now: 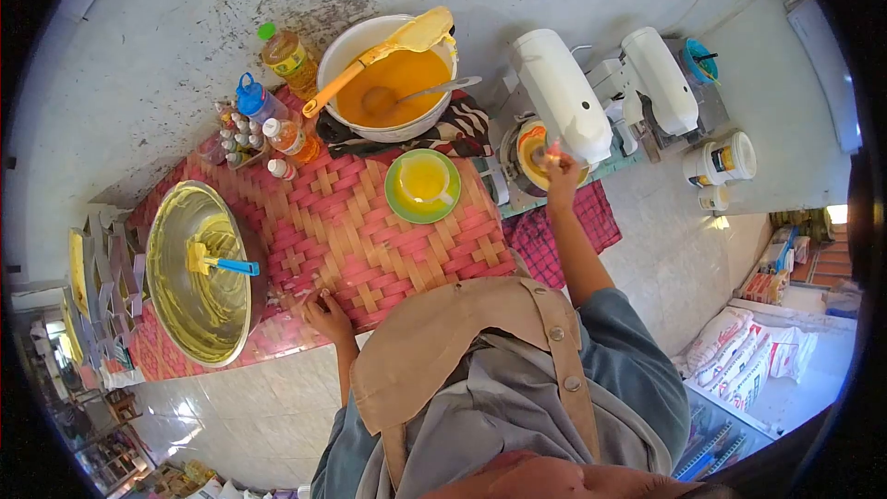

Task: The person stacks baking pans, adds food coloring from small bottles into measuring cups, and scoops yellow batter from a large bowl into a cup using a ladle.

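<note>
My right hand (pixel 560 177) is closed round a small bottle (pixel 553 152) with a reddish top, held over the mixer bowl (pixel 514 169). Pale batter (pixel 528 152) with an orange streak shows in that bowl, under the tilted head of a white stand mixer (pixel 564 92). My fingers cover most of the bottle. At the table's front edge, my left hand (pixel 328 319) rests with its fingers apart on the red woven-pattern cover (pixel 370 259), holding nothing. To its left is a large steel bowl (pixel 248 268) smeared with yellow batter, a blue-handled spatula (pixel 231 265) inside.
A white pot (pixel 360 37) of orange liquid holds a ladle, with an orange-handled spatula (pixel 346 74) across its rim. A measuring cup (pixel 425 180) stands on a green plate (pixel 399 208). Bottles (pixel 291 60) line the wall side. Another mixer (pixel 661 83) stands farther right.
</note>
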### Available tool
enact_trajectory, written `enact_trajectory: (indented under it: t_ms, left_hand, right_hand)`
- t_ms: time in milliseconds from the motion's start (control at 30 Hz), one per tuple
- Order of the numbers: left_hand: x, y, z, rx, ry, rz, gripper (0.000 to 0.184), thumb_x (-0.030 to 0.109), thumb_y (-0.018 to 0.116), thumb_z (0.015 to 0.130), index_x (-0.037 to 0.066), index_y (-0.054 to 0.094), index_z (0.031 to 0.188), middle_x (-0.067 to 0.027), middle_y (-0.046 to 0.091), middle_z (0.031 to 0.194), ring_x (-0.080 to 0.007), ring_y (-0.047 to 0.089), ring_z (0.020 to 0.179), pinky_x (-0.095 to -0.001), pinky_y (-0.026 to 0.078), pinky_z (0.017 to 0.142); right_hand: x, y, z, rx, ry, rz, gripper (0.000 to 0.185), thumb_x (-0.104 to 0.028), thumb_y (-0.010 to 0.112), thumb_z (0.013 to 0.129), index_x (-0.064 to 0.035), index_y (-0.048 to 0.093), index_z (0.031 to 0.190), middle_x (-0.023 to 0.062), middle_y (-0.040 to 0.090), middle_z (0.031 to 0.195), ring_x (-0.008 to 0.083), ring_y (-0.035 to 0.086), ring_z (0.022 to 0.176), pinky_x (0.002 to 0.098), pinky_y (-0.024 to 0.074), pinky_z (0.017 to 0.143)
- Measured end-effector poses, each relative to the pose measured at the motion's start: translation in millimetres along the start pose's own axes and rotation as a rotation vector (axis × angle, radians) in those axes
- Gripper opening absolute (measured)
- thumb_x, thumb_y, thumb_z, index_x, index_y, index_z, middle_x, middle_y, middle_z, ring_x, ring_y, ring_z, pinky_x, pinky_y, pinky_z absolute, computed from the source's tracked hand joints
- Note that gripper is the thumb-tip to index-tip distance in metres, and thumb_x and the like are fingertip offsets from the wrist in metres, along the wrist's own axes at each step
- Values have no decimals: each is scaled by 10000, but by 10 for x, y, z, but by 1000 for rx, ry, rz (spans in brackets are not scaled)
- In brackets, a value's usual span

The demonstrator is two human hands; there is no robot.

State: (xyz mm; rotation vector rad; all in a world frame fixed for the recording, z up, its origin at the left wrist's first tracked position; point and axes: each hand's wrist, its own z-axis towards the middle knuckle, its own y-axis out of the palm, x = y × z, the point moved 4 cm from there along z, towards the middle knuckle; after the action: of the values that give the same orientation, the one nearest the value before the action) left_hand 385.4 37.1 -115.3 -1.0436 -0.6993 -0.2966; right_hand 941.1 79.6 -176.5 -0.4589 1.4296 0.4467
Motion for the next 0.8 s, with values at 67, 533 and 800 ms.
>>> enact_trajectory:
  t_ms: [67,533,800]
  left_hand:
    - [14,-3,-1,4,1,-9,154,187,561,834,37,581,864,-82,588,862,-269,513,852,-403,348,807]
    - [-116,23,-14,-10,-52,4,155,183,558,828,37,588,871,-89,584,861,-274,508,872,-406,352,822]
    - [82,-41,1,24,45,26,137,169,560,826,38,581,859,-90,583,870,-276,516,876,-410,355,818]
  right_hand:
    - [-998,380,-525,-138,107,48,322,-151,621,809,2,458,1041,73,526,926,146,506,828,256,441,715]
    - [-887,733,-1765,-875,-410,-541,364,-197,638,730,-69,512,1047,130,540,1071,326,453,1076,421,340,936]
    - [-820,734,-1757,-868,-381,-521,405,-195,651,709,-73,496,1062,116,529,1093,325,453,1068,412,332,949]
